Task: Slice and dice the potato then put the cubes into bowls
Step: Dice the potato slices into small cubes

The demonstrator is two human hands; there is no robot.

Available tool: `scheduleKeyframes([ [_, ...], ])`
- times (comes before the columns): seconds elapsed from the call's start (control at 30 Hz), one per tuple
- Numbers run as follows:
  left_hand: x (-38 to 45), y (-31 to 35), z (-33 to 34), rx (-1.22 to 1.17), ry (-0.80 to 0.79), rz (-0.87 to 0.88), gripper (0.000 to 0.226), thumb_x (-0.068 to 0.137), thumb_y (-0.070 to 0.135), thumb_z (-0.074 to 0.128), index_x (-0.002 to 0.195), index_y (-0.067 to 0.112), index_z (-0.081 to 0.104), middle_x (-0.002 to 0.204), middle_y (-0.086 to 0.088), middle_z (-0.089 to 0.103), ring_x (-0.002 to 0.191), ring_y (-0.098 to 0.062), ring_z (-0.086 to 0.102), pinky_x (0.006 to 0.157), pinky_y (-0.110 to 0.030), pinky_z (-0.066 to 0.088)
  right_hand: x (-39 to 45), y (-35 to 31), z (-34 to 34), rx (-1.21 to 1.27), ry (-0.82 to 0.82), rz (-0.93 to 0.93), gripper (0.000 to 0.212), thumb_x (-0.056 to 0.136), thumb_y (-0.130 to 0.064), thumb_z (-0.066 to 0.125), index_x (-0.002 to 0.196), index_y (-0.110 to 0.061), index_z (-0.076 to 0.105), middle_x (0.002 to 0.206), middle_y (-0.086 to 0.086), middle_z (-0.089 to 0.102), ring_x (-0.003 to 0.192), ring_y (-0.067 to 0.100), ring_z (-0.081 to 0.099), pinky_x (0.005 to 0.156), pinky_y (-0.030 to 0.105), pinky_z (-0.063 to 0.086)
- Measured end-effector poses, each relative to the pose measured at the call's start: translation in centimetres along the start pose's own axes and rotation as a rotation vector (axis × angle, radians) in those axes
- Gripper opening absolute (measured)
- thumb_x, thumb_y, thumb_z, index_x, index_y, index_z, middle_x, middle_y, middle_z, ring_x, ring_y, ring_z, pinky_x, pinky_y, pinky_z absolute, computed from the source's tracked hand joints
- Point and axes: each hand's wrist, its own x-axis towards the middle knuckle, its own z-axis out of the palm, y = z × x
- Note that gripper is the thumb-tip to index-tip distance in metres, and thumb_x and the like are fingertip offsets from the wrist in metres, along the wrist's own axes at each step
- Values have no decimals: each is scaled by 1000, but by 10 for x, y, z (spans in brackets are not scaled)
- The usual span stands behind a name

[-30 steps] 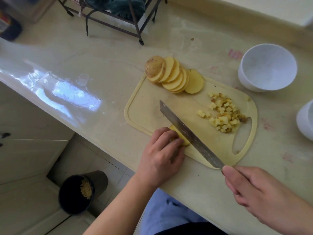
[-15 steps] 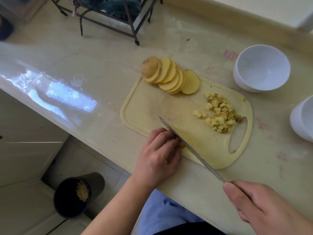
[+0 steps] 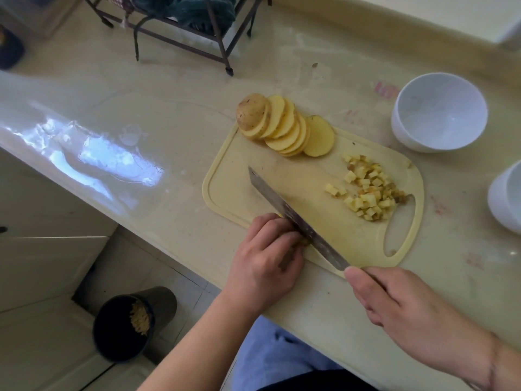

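Note:
A yellow cutting board [image 3: 324,176] lies on the counter. A fanned row of potato slices [image 3: 282,125] sits at its far left corner. A heap of small potato cubes [image 3: 369,190] lies near the board's handle hole. My left hand [image 3: 267,255] holds down a potato slice at the board's near edge with curled fingers; the slice is almost hidden. My right hand [image 3: 394,303] grips the handle of a knife [image 3: 293,215], whose blade lies right against my left fingers. Two white bowls stand to the right: one [image 3: 439,111] behind, one [image 3: 507,198] cut off by the frame edge.
A dark metal rack [image 3: 180,26] with a green cloth stands at the back of the counter. The counter edge runs diagonally under my left hand. Below on the floor stands a black bin [image 3: 127,325] with peelings. A wall ledge lies behind the bowls.
The knife came down steeply on the slice under my left fingers half a second ago and now sits flatter, its tip further out over the board. My left hand stays put.

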Motion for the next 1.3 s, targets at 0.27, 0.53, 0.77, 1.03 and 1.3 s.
scheduleKeyframes([
  [0.27, -8, -1, -1, 58, 6, 26, 7, 82, -4, 78, 90, -3, 76, 94, -16, 69, 95, -32, 61, 88, -37, 53, -9, -7, -8, 77, -61, 62, 64, 74, -80, 34, 58, -19, 42, 46, -6, 38, 44, 4, 33, 44, 18, 30],
  [0.53, -12, -2, -2, 43, -7, -7, 12, 85, -4, 75, 96, -3, 77, 103, -16, 72, 98, -36, 66, 87, -41, 55, -19, 0, 1, 48, -45, 42, 80, 72, -88, 34, 71, -8, 41, 51, -1, 36, 48, 6, 35, 51, 35, 33],
  [0.77, -11, -3, -2, 46, -6, -10, 15, 81, -7, 77, 96, -3, 77, 103, -15, 72, 98, -35, 66, 88, -39, 55, -31, 7, -4, 21, -51, 92, 91, 59, -99, 29, 71, -10, 41, 49, -2, 34, 46, 5, 34, 48, 23, 29],
  [1.03, -9, -2, -2, 24, 8, -6, 20, 77, -10, 78, 96, -1, 78, 102, -14, 72, 97, -34, 65, 86, -39, 55, -24, 5, 1, -44, -27, 61, 87, 64, -97, 21, 73, -14, 42, 48, -3, 40, 47, 5, 38, 49, 27, 35],
  [1.3, -9, -2, -4, 27, 12, -16, 15, 82, -9, 73, 94, -1, 78, 99, -13, 71, 96, -32, 65, 87, -35, 54, -12, 3, -1, 2, -31, 36, 72, 78, -81, 34, 69, -10, 39, 53, -3, 32, 50, 5, 31, 50, 37, 32],
])
